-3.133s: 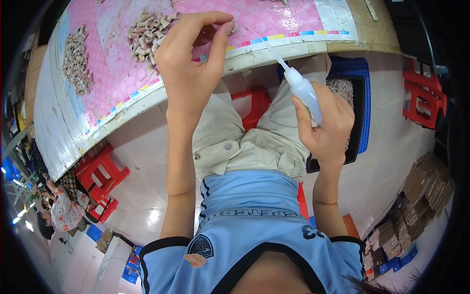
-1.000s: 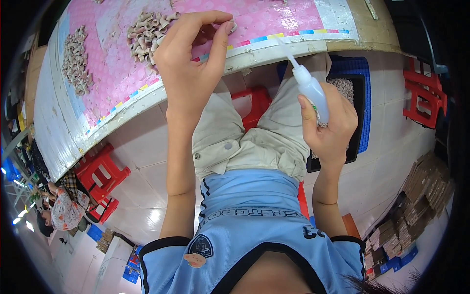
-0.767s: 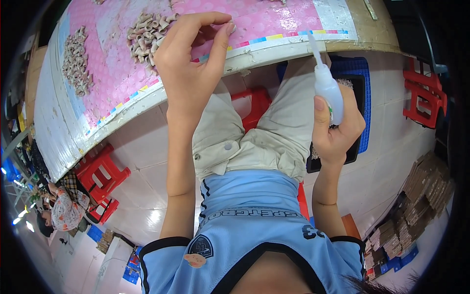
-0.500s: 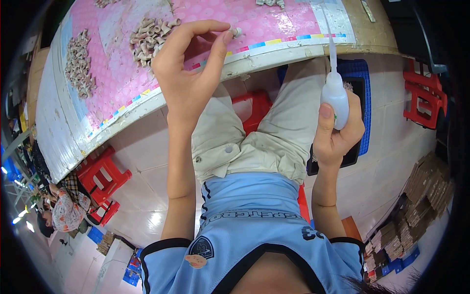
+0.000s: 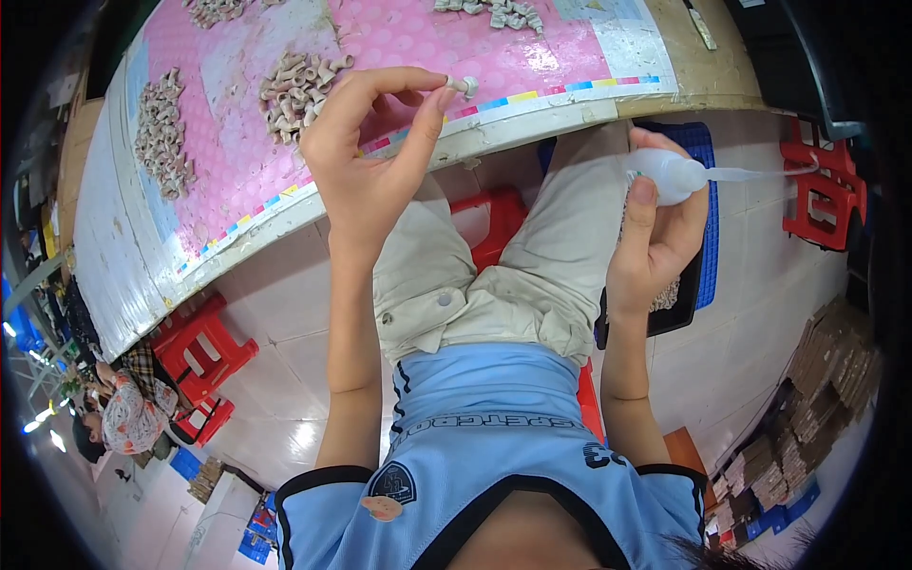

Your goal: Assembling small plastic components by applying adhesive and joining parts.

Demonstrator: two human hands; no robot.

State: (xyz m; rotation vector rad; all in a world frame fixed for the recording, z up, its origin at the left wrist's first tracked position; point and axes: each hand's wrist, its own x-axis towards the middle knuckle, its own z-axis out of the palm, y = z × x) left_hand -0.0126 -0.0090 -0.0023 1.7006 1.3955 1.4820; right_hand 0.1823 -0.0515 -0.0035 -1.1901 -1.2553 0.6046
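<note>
My left hand [image 5: 366,157] is raised over the table's near edge, thumb and forefinger pinching a small pale tube-shaped piece [image 5: 464,87]. In my right hand [image 5: 662,228], held over the floor right of my knee, is a white squeeze bottle [image 5: 673,175] with a long thin nozzle. The bottle lies on its side, its nozzle toward the right. Close beyond my left hand sits a heap of small beige tube-shaped pieces [image 5: 296,90]. Another heap of like pieces [image 5: 163,133] lies farther left, and a loose row of pale pieces [image 5: 494,13] lies at the far side.
Pink printed sheeting covers the curved white-edged table [image 5: 399,38]. Below my right hand are a blue crate [image 5: 705,256] and a black tray [image 5: 676,318] with small pieces in it. Red stools [image 5: 826,190] stand right and left. A person [image 5: 133,413] is far left; stacked cardboard [image 5: 807,408] stands right.
My right hand has tipped the squeeze bottle from upright to sideways, so its nozzle swung from the table toward the right. My left hand keeps its pinch, having shifted only slightly.
</note>
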